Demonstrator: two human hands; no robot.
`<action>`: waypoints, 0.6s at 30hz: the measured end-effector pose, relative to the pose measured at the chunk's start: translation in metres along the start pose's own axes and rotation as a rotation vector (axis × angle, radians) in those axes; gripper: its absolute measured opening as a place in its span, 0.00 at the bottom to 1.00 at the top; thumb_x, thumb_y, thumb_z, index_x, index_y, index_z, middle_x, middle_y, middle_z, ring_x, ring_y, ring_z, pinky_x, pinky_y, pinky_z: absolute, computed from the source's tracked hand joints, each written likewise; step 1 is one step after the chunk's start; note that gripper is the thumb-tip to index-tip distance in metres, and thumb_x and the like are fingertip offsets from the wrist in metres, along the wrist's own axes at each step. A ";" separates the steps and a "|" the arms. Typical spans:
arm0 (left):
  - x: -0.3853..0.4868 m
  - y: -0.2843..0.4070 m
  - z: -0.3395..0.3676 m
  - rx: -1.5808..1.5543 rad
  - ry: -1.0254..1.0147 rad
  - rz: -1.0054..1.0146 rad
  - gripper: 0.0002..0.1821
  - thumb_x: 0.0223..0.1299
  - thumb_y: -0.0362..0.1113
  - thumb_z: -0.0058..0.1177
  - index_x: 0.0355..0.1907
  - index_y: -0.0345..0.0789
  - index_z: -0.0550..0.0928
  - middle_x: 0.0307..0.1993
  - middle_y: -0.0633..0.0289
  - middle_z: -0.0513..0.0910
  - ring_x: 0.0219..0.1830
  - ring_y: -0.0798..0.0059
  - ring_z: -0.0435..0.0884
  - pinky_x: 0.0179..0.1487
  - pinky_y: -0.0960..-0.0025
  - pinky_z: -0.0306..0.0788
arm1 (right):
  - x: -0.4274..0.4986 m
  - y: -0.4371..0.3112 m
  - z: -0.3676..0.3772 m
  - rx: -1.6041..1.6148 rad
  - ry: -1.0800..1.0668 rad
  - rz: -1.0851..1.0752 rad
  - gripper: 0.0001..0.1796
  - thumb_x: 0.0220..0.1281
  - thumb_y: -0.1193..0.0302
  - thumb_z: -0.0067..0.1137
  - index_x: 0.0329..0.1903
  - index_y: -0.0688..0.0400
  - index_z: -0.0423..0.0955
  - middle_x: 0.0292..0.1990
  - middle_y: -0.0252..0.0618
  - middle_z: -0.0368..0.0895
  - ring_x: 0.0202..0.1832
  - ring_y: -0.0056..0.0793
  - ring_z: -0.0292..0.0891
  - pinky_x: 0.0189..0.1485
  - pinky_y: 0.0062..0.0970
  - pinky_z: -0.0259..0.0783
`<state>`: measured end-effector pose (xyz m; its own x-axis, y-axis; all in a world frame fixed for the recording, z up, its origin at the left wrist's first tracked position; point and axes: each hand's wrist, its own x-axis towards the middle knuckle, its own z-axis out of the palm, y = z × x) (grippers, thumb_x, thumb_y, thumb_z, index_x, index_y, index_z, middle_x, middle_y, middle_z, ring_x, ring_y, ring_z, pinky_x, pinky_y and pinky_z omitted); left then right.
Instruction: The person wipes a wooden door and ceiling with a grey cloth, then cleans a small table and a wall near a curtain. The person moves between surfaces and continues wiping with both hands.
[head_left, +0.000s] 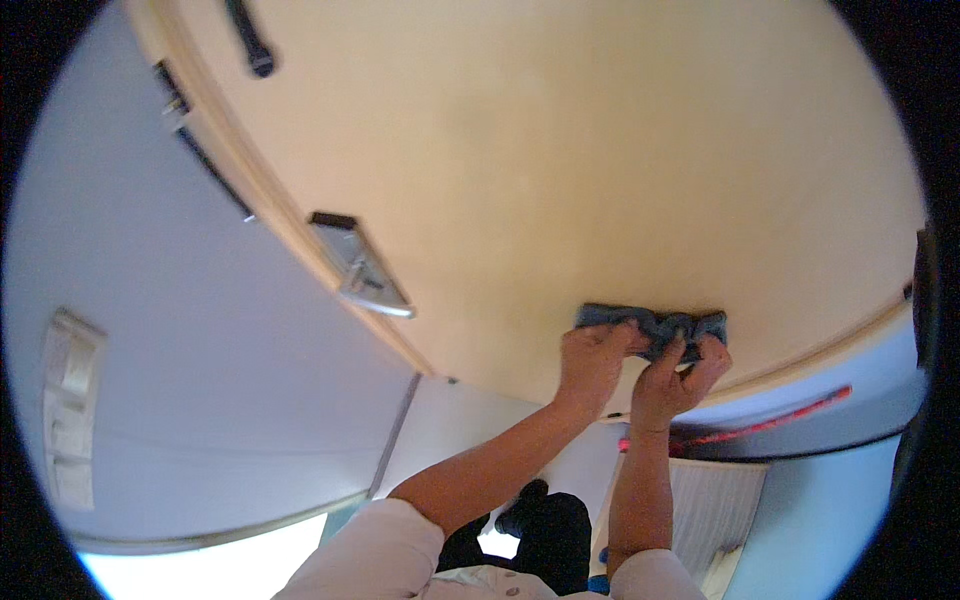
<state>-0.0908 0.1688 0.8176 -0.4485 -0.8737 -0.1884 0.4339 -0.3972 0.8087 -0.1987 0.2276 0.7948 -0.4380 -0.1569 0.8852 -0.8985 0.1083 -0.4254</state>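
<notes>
A crumpled dark blue-grey cloth (660, 322) lies near the front edge of a large light wooden tabletop (525, 187). My left hand (596, 356) pinches the left part of the cloth between thumb and fingers. Close beside it, my right hand (679, 379) grips the cloth's right part with bent fingers. The cloth looks folded or bunched into a strip, and blur hides its finer shape.
A triangular clear object with a black end (367, 274) sits at the tabletop's left edge. Farther back lies a black handheld object (253, 45). Dark strips (214, 172) show beyond that edge. A long red object (780, 420) is below the right side.
</notes>
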 end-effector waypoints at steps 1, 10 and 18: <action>0.002 0.004 0.001 -0.028 0.012 -0.005 0.15 0.74 0.35 0.61 0.39 0.23 0.91 0.37 0.49 0.93 0.41 0.63 0.93 0.52 0.61 0.86 | 0.004 -0.009 0.002 -0.017 -0.037 -0.002 0.12 0.77 0.73 0.62 0.56 0.65 0.75 0.53 0.55 0.77 0.57 0.57 0.73 0.64 0.53 0.69; -0.003 0.076 -0.037 -0.134 0.184 0.098 0.09 0.68 0.27 0.59 0.33 0.27 0.89 0.38 0.49 0.93 0.41 0.61 0.93 0.52 0.61 0.87 | 0.035 -0.091 0.017 0.172 -0.279 0.032 0.15 0.81 0.66 0.57 0.57 0.65 0.75 0.56 0.58 0.76 0.61 0.59 0.72 0.67 0.54 0.67; -0.115 0.153 -0.131 -0.511 0.014 0.086 0.27 0.78 0.56 0.58 0.60 0.33 0.86 0.56 0.49 0.90 0.59 0.55 0.89 0.67 0.47 0.79 | 0.023 -0.222 0.002 0.711 -0.550 0.127 0.11 0.76 0.80 0.51 0.57 0.63 0.70 0.53 0.44 0.72 0.55 0.36 0.72 0.61 0.34 0.71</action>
<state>0.1294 0.1713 0.8904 -0.3857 -0.9114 -0.1436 0.7967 -0.4075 0.4464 -0.0095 0.1982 0.9087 -0.3231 -0.6514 0.6865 -0.5690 -0.4459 -0.6909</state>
